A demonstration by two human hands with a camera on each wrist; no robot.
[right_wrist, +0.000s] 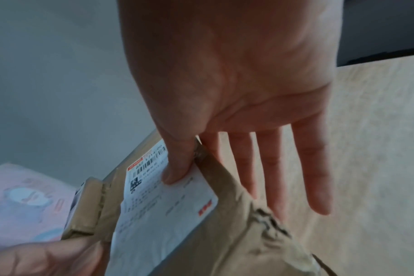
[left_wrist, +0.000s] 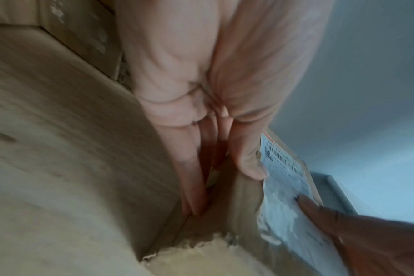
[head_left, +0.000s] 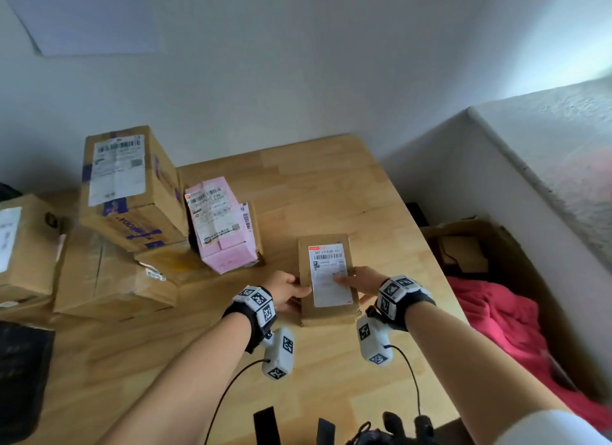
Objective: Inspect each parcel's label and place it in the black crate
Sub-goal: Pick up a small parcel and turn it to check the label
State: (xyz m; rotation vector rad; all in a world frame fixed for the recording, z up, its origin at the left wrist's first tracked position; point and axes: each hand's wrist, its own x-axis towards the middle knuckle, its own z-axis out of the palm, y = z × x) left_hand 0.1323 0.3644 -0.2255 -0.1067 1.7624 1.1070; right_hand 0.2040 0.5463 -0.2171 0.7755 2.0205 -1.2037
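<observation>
Squarely between both hands' pinching grips (head_left: 288, 291) (head_left: 359, 280), flat rectangular cardboard parcel (head_left: 326, 314), crumpled corners, smooth white label (head_left: 330, 279).

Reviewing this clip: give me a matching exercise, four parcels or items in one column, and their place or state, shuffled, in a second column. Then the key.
Things:
1. small brown parcel
2. pink parcel
3. purple-taped box
4. red cloth

Places or states:
A. on top of the cardboard stack at left
B. off the table's right edge, lower down
C. held by both hands, label up
D. left of the held parcel, leaning on the stack

Pairs: 1-C, 2-D, 3-A, 4-B
</observation>
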